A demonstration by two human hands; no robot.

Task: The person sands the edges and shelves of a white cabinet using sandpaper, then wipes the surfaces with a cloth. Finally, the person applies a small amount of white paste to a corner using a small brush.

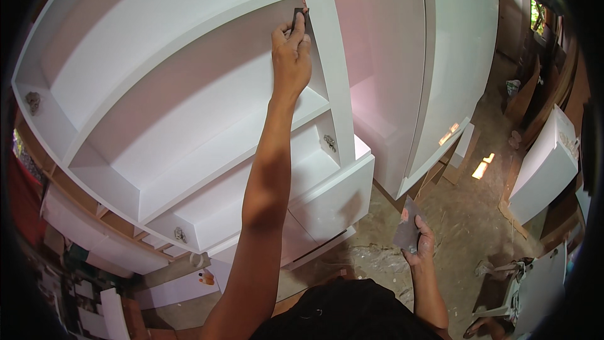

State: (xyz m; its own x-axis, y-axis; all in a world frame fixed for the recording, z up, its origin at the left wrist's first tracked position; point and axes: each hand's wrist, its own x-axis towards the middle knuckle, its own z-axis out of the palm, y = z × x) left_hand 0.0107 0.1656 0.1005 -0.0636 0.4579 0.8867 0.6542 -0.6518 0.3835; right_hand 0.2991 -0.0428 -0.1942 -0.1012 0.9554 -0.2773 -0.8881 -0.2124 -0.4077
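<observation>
My left hand (290, 50) is raised into the white shelving unit (340, 113), its fingers closed on a small dark putty knife (297, 19) against the inner upright at the right end of a shelf (239, 6). A small pinkish smear shows beside the blade. Lower right, in front of the tall white cabinet (456, 38), my right hand (423, 239) grips a flat grey spreader plate (409, 220) with a dab of pink putty on it. Metal hinges (329, 143) sit on the inner sides of the lower compartments.
A white box unit (541, 170) and stacked boards (553, 75) stand at right. A white stand or stool (531, 280) is at lower right. Loose panels (170, 289) lie lower left on the stained concrete floor (371, 252). A door (508, 12) is at the back right.
</observation>
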